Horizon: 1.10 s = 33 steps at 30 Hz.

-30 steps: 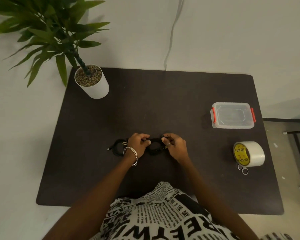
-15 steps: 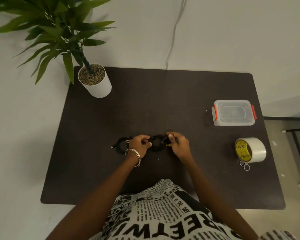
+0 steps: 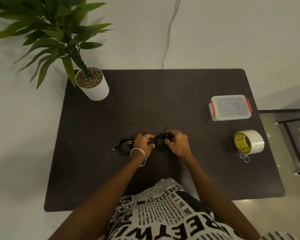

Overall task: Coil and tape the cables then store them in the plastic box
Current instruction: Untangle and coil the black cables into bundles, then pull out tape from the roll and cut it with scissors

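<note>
A black coiled cable point(image 3: 160, 143) sits between my two hands at the middle of the dark table. My left hand point(image 3: 144, 143) grips its left side, and my right hand point(image 3: 177, 142) grips its right side with fingers curled. A second black coiled cable point(image 3: 122, 148) lies flat on the table just left of my left hand, its plug end sticking out left. The clear plastic box point(image 3: 230, 108) with red latches stands closed at the right rear. A roll of clear tape point(image 3: 249, 142) with a yellow core lies near the right edge.
A potted plant in a white pot point(image 3: 93, 87) stands at the table's rear left corner. Small scissors point(image 3: 244, 157), only the ring handles showing, lie under the tape roll. A black metal frame point(image 3: 294, 141) stands beside the table's right edge.
Both hands kept hold of the coil and shifted slightly; the right hand's fingers turned over the coil's right side. The camera view drifted a little.
</note>
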Motion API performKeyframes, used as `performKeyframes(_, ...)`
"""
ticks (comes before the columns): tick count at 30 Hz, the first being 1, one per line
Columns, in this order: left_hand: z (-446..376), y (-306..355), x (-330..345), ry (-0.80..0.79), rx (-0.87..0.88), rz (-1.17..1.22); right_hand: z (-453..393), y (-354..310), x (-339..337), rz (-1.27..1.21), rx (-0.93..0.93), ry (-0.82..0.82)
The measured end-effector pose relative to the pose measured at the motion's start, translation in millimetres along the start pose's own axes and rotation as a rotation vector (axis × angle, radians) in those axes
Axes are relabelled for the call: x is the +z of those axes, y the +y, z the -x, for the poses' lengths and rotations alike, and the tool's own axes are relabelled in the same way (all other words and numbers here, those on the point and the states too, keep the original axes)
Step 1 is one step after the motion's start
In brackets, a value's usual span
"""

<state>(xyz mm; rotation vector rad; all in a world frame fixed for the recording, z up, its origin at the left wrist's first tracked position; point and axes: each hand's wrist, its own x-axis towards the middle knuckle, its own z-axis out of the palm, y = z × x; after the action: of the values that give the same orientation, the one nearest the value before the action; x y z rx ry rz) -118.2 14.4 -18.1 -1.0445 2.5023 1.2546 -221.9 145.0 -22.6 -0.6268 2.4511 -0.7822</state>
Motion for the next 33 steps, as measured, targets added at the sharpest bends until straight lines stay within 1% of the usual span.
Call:
performKeyframes(5, -1, -2, -2, -0.021, 0.030, -0.031, 3, 0, -4, 0.020, -0.027, -0.040)
performKeyframes(8, -2, -4, -6, -0.020, 0.028, 0.002, 8, 1, -2, 0.038, -0.064, -0.010)
performKeyframes(10, -2, -3, -9, 0.014, 0.008, 0.083, 11, 4, -4, 0.017, -0.057, 0.029)
performKeyframes(12, -1, 0, -15, 0.065, -0.048, 0.253, 16, 9, -12, -0.053, -0.010, 0.115)
performKeyframes(14, -2, 6, -21, 0.114, -0.089, 0.395, 23, 17, -25, -0.209, 0.065, 0.243)
performKeyframes(17, -6, 26, -24, 0.176, -0.080, 0.471, 34, 38, -52, -0.523, 0.214, 0.399)
performKeyframes(19, -11, 45, -16, 0.180, -0.071, 0.504, 41, 59, -73, -0.604, 0.292, 0.484)
performKeyframes(21, -13, 64, -5, 0.157, -0.064, 0.515, 47, 74, -91, -0.634, 0.339, 0.554)
performKeyframes(23, -13, 87, 14, 0.129, -0.053, 0.510, 52, 86, -113, -0.559, 0.329, 0.627)
performKeyframes(25, -9, 110, 41, 0.080, -0.065, 0.504, 56, 99, -136, -0.338, 0.300, 0.727)
performKeyframes(27, -4, 136, 74, -0.001, -0.052, 0.478, 59, 120, -161, -0.120, 0.328, 0.823)
performKeyframes(28, -1, 147, 89, -0.044, -0.042, 0.461, 59, 133, -169, -0.048, 0.366, 0.820)
performKeyframes(29, 2, 153, 98, -0.090, -0.019, 0.437, 57, 140, -175, 0.005, 0.420, 0.752)
performKeyframes(30, 5, 164, 112, -0.146, 0.007, 0.406, 56, 154, -185, 0.023, 0.471, 0.630)
performKeyframes(31, 8, 172, 124, -0.204, 0.034, 0.365, 54, 164, -195, -0.015, 0.493, 0.492)
performKeyframes(33, 14, 186, 146, -0.314, 0.082, 0.269, 49, 178, -213, -0.185, 0.463, 0.255)
